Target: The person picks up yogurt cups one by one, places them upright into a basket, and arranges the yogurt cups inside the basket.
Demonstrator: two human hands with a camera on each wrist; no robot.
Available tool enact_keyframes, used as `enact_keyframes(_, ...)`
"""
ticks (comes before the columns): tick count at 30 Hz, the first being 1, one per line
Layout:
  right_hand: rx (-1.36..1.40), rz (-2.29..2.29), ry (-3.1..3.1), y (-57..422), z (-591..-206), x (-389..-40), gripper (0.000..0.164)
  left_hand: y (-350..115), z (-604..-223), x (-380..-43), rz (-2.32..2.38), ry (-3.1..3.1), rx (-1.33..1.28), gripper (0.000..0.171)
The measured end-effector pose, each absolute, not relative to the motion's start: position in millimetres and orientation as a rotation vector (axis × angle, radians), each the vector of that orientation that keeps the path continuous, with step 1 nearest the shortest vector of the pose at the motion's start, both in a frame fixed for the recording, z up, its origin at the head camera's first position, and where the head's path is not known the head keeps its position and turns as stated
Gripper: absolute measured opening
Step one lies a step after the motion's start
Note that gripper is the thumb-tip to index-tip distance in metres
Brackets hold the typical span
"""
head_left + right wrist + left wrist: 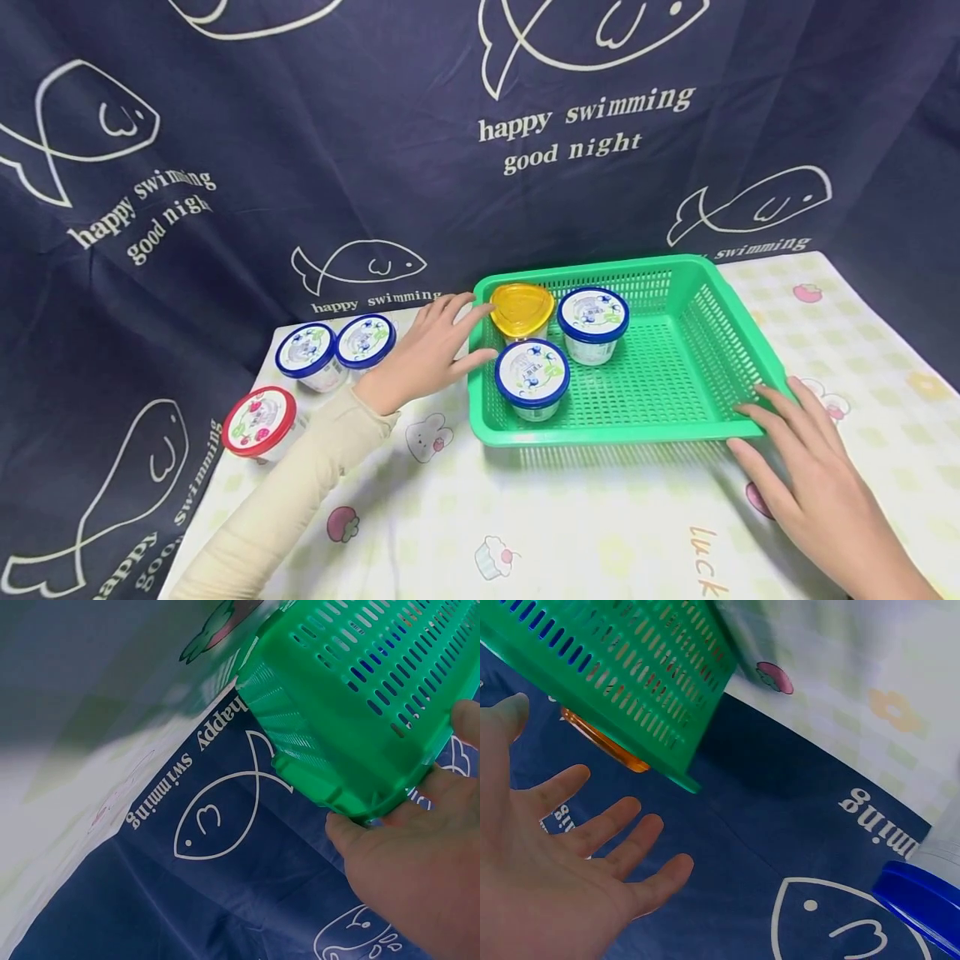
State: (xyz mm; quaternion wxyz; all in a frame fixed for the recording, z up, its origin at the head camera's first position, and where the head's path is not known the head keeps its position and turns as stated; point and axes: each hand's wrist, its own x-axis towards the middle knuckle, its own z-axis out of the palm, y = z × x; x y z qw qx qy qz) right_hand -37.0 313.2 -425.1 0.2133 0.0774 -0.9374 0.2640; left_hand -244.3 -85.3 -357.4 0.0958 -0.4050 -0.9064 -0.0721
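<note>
A green plastic basket [622, 433] sits on the table. Inside, toward its left end, are a tub with a yellow lid [522, 310] and two blue-lidded tubs, one in front [532, 372] and one to the right [593, 312]. My left hand [427, 350] reaches to the basket's left rim with fingers spread and holds nothing; the left wrist view shows its fingers [619, 821] apart. With my right hand [817, 467] I hold the basket's front right corner, fingers over the rim and thumb outside the front wall; the right wrist view shows the hand [420, 862] at the rim.
Left of the basket stand two more blue-lidded tubs, one farther left [306, 350] and one beside it [365, 342]. A red-lidded tub [260, 421] stands nearer the table's left edge, beside my left sleeve [300, 475]. A dark blue curtain [390, 150] hangs behind the table.
</note>
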Motion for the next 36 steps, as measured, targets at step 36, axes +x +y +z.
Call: enact_keyframes(36, 0.236, 0.751, -2.607, 315, -424, -39, 0.039, -135, -385, -248, -0.263, -2.729, -1.039, 0.057)
